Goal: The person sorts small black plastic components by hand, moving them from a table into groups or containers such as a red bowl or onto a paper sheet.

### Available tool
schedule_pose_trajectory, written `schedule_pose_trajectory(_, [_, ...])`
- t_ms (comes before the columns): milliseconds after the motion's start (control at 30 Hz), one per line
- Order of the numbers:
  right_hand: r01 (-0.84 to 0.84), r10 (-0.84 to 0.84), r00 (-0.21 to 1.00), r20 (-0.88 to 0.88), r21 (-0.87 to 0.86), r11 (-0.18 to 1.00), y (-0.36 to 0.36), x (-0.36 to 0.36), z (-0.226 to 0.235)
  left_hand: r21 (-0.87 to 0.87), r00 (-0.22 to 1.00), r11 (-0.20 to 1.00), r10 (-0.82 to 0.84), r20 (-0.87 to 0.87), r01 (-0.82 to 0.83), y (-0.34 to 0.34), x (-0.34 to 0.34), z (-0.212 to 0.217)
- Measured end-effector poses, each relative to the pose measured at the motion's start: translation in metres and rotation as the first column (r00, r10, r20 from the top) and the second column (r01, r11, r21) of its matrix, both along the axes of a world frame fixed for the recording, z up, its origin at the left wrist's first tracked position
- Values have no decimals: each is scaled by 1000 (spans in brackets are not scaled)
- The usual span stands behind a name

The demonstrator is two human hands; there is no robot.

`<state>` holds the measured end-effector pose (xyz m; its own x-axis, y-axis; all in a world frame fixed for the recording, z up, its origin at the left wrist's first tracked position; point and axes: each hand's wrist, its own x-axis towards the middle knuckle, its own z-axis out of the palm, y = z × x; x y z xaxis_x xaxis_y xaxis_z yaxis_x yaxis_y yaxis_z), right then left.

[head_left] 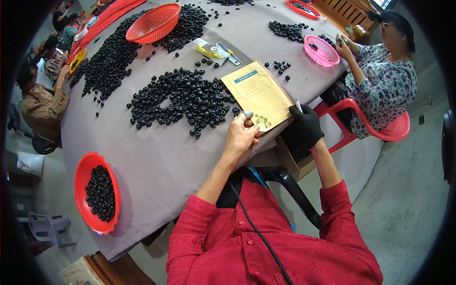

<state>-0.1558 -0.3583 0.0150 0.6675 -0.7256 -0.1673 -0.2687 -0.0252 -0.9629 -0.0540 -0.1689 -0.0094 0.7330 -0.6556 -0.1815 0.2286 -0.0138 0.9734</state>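
My left hand (239,137) is at the table edge, fingers curled together beside the lower corner of a yellow printed booklet (251,88). A silvery wrap or cap (248,114) covers one fingertip; whatever the fingers pinch is too small to make out. In a black glove, my right hand (308,126) is closed around a thin pen-like tool (298,104), its pale end pointing up past the booklet's right corner. Beyond my left hand spreads a pile of small black round pieces with holes (183,97). Scissors-like yellow tools (211,50) in a clear pack lie behind the booklet.
A red bowl (80,190) of black pieces stands at left. A red basket (154,23) rests on a bigger pile. At right, a person (384,80) sits by a pink basket (323,59). Below my right hand is an open box (304,166). Others sit far left.
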Motion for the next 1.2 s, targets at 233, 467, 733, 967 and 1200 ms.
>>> schedule_pose_trajectory(233, [98, -98, 995, 16, -337, 937, 11, -1, -5, -81, 998, 996, 40, -48, -44, -4, 1, -9])
schedule_pose_trajectory(467, [12, 45, 996, 74, -630, 776, 39, 3, 2, 72, 871, 997, -23, 491, -14, 5, 4, 7])
schedule_pose_trajectory(733, [-197, 265, 964, 12, -636, 746, 86, 23, 5, 162, 192, 976, -133, 972, -143, 15, 31, 4])
schedule_pose_trajectory(967, [-220, 299, 954, 31, -604, 766, 101, 47, 10, 395, 41, 880, -399, 916, -264, 14, 55, 10])
schedule_pose_trajectory(1200, [-218, 253, 967, -35, -632, 744, 98, 47, -9, 242, -130, 900, -306, 943, -361, 11, 66, 7])
